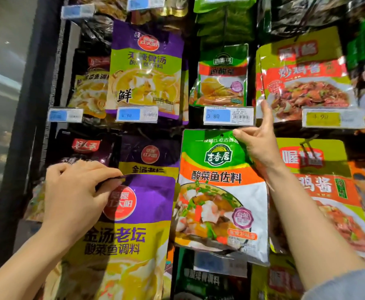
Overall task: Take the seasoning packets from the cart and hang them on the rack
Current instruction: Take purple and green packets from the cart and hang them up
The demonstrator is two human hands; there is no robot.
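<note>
My left hand [75, 191] pinches the top edge of a purple and yellow seasoning packet [125, 239], held up in front of the rack at the lower left. My right hand [257, 144] grips the top right corner of a green, orange and white packet [220, 191], its index finger pointing up toward the price tag [228, 115] above. That packet's top sits just under the tag. The hook behind it is hidden.
The rack [190, 61] is filled with hanging packets: a purple and green one [147, 68], a small green one [222, 76], yellow-green and orange ones [302, 76] on the right. A dark post [32, 105] borders the rack on the left. The cart is out of view.
</note>
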